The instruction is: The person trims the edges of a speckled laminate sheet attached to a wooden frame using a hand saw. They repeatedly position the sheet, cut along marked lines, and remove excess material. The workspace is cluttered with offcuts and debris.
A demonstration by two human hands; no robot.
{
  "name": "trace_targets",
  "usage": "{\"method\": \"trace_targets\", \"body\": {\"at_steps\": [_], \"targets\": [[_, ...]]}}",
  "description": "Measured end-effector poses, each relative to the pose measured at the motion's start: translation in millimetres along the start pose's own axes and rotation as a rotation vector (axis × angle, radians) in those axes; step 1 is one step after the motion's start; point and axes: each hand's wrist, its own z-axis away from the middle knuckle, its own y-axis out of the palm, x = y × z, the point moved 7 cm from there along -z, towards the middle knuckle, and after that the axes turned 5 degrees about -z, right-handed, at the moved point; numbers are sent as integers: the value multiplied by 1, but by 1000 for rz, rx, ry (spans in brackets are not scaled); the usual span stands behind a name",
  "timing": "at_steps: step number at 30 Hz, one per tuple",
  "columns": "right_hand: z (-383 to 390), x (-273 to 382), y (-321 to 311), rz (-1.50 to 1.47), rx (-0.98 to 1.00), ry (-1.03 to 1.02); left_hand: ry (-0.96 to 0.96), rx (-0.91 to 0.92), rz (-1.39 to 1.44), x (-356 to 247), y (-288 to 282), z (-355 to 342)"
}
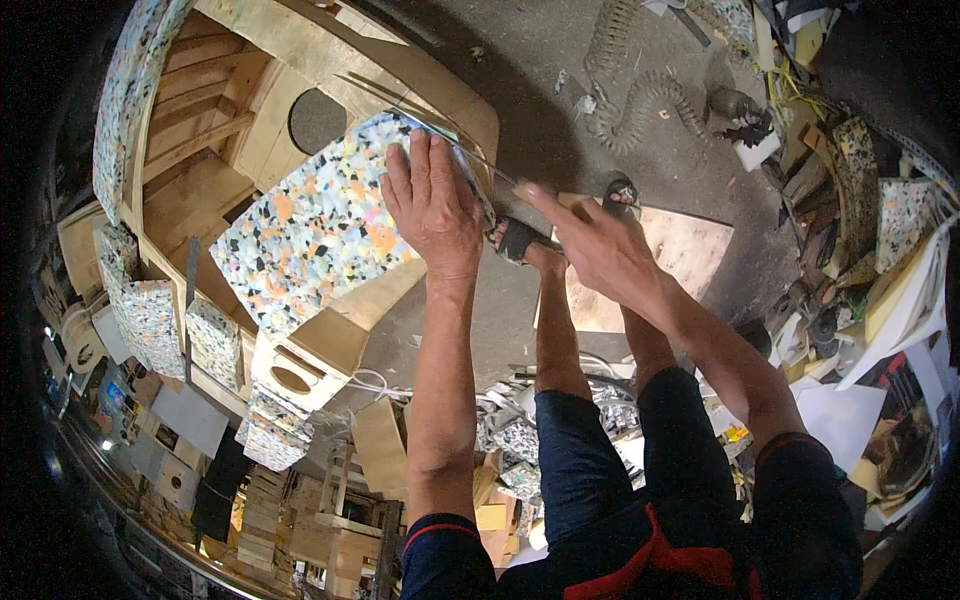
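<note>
My left hand (435, 205) lies flat, fingers stretched out, on a slab of multicoloured speckled foam (310, 215). The slab rests slanted on a wooden frame (230, 20), which has inner slats and a round hole in one panel. My right hand (610, 250), to the right of the slab, is closed around the handle of a long thin knife (490, 167). The narrow blade runs up and left along the slab's right edge; motion blurs it, and the handle is mostly hidden in my fist.
A plywood sheet (690, 255) lies on the floor near my sandalled feet. A coiled hose (640, 110) is on the floor beyond. Wood and foam offcuts (850, 200) pile up at the right. Foam-covered pieces (150, 325) stand at the left, with lumber stacked lower down.
</note>
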Motion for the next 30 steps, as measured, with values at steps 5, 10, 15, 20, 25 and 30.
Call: {"method": "trace_targets", "body": {"at_steps": [5, 10, 15, 20, 25, 30], "targets": [[48, -18, 2, -96, -129, -131, 5, -8, 21, 1, 0, 1], [4, -6, -3, -64, -161, -146, 1, -3, 6, 3, 3, 0], [-19, -13, 15, -41, -35, -86, -2, -13, 12, 3, 1, -2], [59, -66, 39, -87, -35, 15, 10, -1, 25, 1, -6, -1], [97, -83, 31, -245, -147, -77, -10, -38, 216, 12, -21, -10], [97, -76, 2, -265, -359, -164, 7, -1, 21, 49, -26, -46]]}}
